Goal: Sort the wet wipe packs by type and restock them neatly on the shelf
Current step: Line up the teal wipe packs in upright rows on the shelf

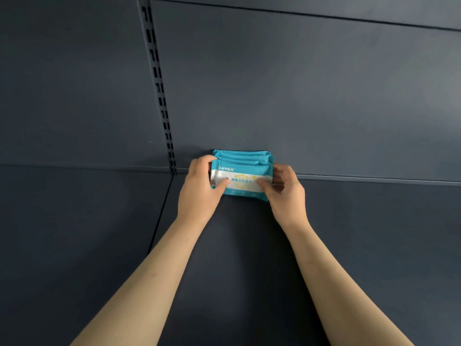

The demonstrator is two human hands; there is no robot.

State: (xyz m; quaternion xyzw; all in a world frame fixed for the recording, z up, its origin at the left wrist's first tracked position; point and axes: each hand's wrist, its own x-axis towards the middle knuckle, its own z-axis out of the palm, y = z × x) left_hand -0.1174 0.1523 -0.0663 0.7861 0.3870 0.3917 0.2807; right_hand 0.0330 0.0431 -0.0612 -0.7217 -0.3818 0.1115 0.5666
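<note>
A row of several teal and white wet wipe packs (243, 168) stands upright at the back of the dark shelf (349, 245), against the rear panel. My left hand (199, 191) grips the left end of the row, thumb on the front pack's face and fingers curled over the top. My right hand (284, 193) holds the right end, thumb on the front face and fingers round the side. The front pack shows a yellow shield and printed text. The packs behind it show only their top edges.
The shelf's grey back panel (299, 83) rises behind the packs. A slotted upright rail (159, 91) runs down it to the left of the packs. A seam (162, 208) divides the shelf board left of my left arm.
</note>
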